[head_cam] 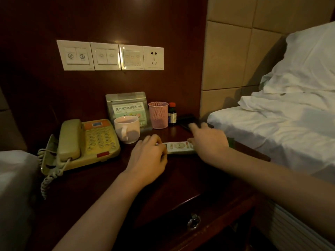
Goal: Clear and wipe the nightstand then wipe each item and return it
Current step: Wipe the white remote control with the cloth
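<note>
Both forearms reach in from the bottom edge over the dark wooden nightstand worktop (181, 182), bare, converging toward its middle. Left hand (147, 158) lies knuckles up, fingers curled down at the left end of a white remote control (178, 147); the fingertips meet that end, but whether they actually grip it cannot be told. Right hand (208, 142) is motion-blurred, palm down, stretched further back and to the right; its heel overlaps the remote's right end, its fingers extend toward a dark flat object (187, 120) at the worktop's back right corner. Grip there unclear; fingers look fairly straight. The two hands sit apart, the remote lying flat and crosswise between them. Along the back, left to right: a yellowed corded telephone (87, 142) with handset on its cradle and coiled cord hanging off the left edge, a pale mug (127, 129) just beside the phone, a foil tea pouch (128, 109) standing upright behind the mug, a pink mesh cup (158, 115), a small dark bottle with a red cap (172, 114) just beside the cup. A row of switch plates and a socket (110, 56) sits on the wall panel above. A bed with white sheets (281, 127) stands to the right; a drawer pull (194, 221) shows below the worktop front.
</note>
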### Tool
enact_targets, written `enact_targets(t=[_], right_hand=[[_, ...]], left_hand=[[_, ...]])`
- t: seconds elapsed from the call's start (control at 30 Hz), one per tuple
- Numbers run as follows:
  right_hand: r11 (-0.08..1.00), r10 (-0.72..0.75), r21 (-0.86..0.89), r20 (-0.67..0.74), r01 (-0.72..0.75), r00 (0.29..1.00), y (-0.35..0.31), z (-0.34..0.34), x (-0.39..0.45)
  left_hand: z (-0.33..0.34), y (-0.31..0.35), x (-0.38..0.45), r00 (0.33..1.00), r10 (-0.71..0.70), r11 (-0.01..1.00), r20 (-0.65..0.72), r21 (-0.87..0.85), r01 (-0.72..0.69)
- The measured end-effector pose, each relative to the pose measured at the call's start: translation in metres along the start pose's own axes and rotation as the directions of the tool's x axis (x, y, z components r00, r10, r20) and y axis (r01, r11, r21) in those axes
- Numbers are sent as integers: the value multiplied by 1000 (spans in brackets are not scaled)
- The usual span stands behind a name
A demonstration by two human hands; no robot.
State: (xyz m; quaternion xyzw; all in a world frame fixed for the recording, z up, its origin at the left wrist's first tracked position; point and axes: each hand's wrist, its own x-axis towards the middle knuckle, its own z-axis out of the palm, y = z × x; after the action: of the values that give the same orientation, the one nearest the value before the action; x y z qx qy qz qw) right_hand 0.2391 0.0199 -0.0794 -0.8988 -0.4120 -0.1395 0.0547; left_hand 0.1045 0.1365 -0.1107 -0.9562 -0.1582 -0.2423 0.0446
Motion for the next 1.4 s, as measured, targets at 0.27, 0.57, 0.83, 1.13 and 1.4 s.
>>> enact_targets(t=[0.27,0.57,0.83,1.13,1.4], right_hand=[[854,-372,-380,29,354,928,-45,30,7],[864,-372,-375,-28,335,928,-27,61,107],[920,-285,-304,-94,246,954,-15,82,146],[988,-154,24,-52,155,987,-7,73,93],[962,-246,129,38,239,969,19,32,-28]], left_hand=[[-1,-8,2,955,-129,987,266,130,97],[-1,-24,2,836,-298,954,461,159,253],[-1,-18,7,859,-268,957,436,223,186],[-1,-13,7,907,-213,951,364,289,107],[-3,51,-24,997,19,977,79,209,-35]])
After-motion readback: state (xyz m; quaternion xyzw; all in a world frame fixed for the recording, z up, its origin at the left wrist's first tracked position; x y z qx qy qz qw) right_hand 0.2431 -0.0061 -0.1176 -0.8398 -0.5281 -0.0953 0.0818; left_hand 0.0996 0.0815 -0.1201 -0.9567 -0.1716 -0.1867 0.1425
